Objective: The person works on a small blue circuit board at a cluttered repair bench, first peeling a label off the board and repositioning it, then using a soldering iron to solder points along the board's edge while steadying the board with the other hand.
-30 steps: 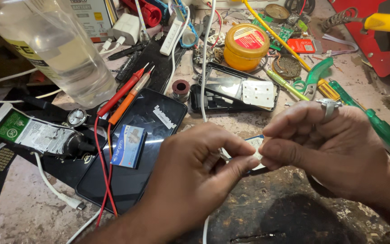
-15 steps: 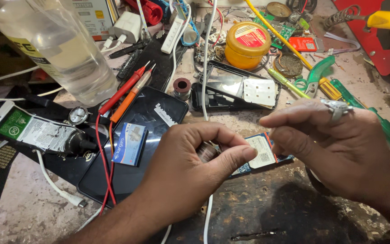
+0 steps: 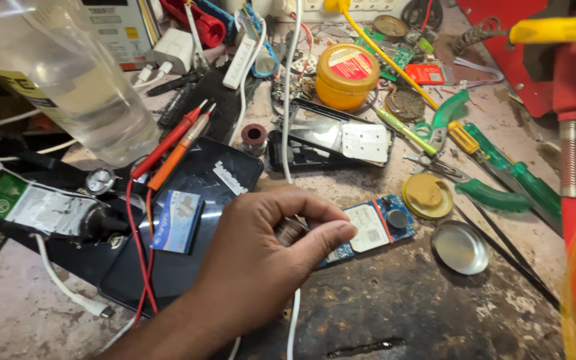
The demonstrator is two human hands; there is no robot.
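- One hand [image 3: 268, 250] shows, the left, reaching in from the lower edge over a cluttered tabletop [image 3: 395, 313].
- Its thumb and fingers are pinched together on a small dark part [image 3: 293, 230]; what the part is cannot be told.
- The pinch sits at the left end of a blue circuit board [image 3: 368, 230], which lies flat on the tabletop, just right of the fingertips, partly hidden under them.
- The board carries a white patch in its middle and a round black piece near its right end.
- The wrist is bent, knuckles up, the thumb stretched out towards the board.
- The right hand is out of view.
- Left of the hand lies a black phone [image 3: 188, 227], screen up, with a small blue card [image 3: 177, 222] on it and red probes [image 3: 168, 143] across its far corner.
- Beyond the hand rests a black frame [image 3: 331, 141], and past that a yellow tin [image 3: 347, 75].
- Right of the board sit a yellow lid [image 3: 427, 196] and a metal lid [image 3: 460, 247], with green screwdrivers [image 3: 501, 180] beyond.
- A white cable [image 3: 293, 100] runs from beyond the hand and under it.
- Far left stands a clear bottle [image 3: 75, 80].
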